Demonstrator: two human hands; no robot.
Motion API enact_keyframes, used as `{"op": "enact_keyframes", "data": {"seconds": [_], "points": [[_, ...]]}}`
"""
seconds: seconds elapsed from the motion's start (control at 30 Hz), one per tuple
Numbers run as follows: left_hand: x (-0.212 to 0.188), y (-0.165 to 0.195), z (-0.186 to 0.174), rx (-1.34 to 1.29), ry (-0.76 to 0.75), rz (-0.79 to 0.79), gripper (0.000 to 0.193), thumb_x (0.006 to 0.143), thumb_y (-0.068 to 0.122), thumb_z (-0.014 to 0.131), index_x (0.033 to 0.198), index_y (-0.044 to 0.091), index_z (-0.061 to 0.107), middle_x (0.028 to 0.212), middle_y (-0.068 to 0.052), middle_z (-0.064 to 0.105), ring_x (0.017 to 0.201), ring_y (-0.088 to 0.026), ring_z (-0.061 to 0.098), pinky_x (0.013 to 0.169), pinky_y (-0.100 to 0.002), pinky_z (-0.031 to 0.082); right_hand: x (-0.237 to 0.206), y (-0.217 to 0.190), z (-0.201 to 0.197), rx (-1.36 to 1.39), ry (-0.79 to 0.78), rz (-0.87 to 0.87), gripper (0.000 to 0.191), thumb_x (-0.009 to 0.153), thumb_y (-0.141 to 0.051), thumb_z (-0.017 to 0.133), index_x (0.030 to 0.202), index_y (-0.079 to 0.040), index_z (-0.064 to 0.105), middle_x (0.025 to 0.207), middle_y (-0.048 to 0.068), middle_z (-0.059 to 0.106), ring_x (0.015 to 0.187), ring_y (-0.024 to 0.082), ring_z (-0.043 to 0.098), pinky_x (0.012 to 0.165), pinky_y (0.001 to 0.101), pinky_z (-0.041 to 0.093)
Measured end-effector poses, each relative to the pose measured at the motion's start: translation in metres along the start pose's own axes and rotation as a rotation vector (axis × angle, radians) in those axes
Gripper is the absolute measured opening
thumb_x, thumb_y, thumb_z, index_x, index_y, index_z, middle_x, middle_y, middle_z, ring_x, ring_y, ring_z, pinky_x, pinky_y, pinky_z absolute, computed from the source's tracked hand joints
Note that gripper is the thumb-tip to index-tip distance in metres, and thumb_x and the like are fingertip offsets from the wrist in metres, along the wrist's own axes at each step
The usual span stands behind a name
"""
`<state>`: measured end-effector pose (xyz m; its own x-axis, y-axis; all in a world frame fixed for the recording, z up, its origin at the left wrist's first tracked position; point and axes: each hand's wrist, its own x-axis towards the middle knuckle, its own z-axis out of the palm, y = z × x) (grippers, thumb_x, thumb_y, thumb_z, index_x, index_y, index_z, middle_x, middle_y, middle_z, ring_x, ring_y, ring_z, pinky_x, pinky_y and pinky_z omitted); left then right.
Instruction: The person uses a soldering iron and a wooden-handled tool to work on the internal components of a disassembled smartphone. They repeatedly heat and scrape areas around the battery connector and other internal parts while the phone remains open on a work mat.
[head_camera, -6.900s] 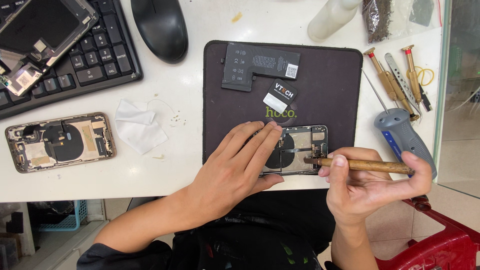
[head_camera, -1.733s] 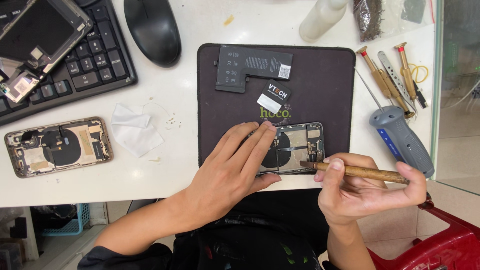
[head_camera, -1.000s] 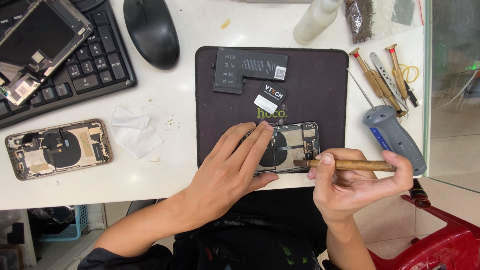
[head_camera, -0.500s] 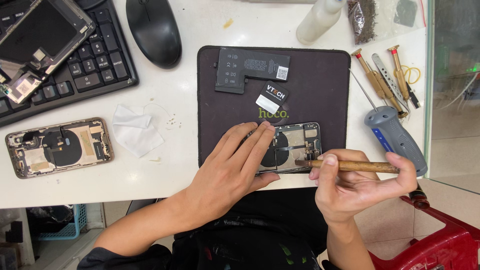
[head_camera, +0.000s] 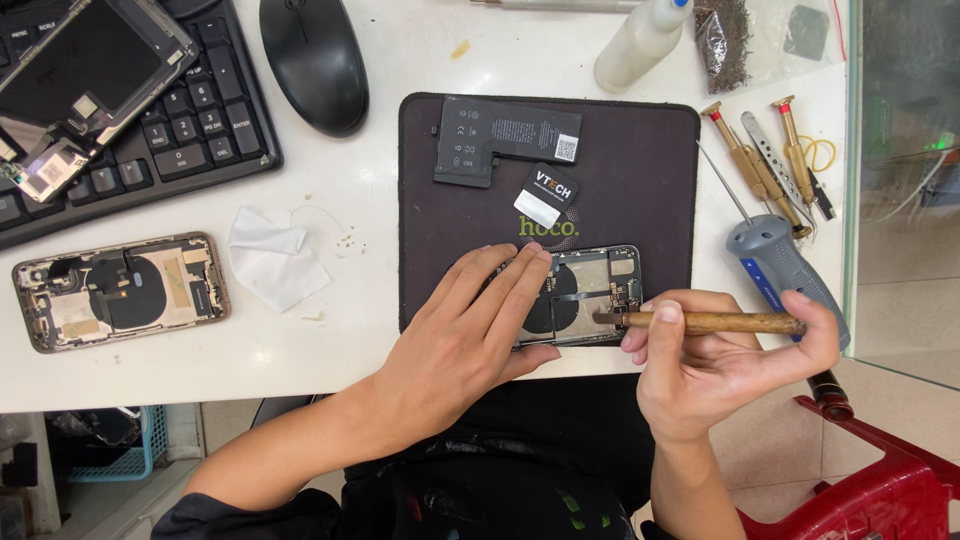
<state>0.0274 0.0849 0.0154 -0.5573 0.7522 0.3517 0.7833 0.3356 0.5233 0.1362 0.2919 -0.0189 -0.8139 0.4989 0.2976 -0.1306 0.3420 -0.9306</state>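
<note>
Two opened phones: left hand pins one, partly hidden; right hand grips wooden-handled tool; other lies apart.

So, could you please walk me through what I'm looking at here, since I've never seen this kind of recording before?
There is no machine: a person works with bare hands, filmed by a camera on their head looking down at a white table. The left hand lies flat on an opened phone on a dark mat. The right hand holds a wooden-handled tool with its tip at the phone's edge. On the mat also lies a black battery. Around it: a second opened phone, a white cloth, a keyboard with a screen part on it, a mouse, a bottle and screwdrivers.
</note>
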Motion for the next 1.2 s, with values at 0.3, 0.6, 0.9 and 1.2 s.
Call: {"op": "enact_keyframes", "data": {"seconds": [0.3,0.6,0.9,1.2], "points": [[-0.0025,-0.0009,0.0017,0.007,0.003,0.004,0.08,0.086,0.033,0.081,0.141,-0.014,0.047,0.139,-0.027,0.056,0.128,-0.041,0.053,0.11,-0.049,0.047,0.0017,-0.0009,0.002,-0.108,-0.06,-0.066,0.057,0.112,0.006,0.057,0.14,-0.017,0.014,0.078,0.02,0.066,0.053,0.018,0.066,0.051,0.0215,0.056],[-0.0014,0.0013,0.0004,-0.011,0.002,-0.004,0.081,0.084,0.032,0.082,0.141,-0.015,0.047,0.139,-0.027,0.057,0.128,-0.041,0.053,0.11,-0.049,0.047,0.0026,-0.0018,-0.0025,-0.027,-0.089,-0.012,0.058,0.112,0.006,0.059,0.141,-0.017,0.014,0.082,0.02,0.067,0.053,0.017,0.064,0.053,0.022,0.057],[-0.0003,0.0003,-0.0013,-0.003,0.009,0.003,0.08,0.085,0.031,0.081,0.141,-0.014,0.047,0.139,-0.026,0.057,0.128,-0.041,0.053,0.11,-0.049,0.047,0.0033,0.0002,-0.0025,-0.036,-0.112,-0.031,0.058,0.113,0.006,0.058,0.141,-0.018,0.013,0.083,0.02,0.067,0.055,0.017,0.065,0.053,0.0218,0.057],[-0.0033,0.0019,-0.0014,0.002,0.0,-0.002,0.08,0.085,0.032,0.081,0.141,-0.014,0.047,0.138,-0.026,0.057,0.128,-0.041,0.053,0.11,-0.049,0.047,-0.001,-0.0017,-0.0011,-0.048,-0.072,-0.027,0.057,0.113,0.006,0.058,0.142,-0.017,0.013,0.082,0.02,0.067,0.053,0.016,0.064,0.052,0.0207,0.055]]}}
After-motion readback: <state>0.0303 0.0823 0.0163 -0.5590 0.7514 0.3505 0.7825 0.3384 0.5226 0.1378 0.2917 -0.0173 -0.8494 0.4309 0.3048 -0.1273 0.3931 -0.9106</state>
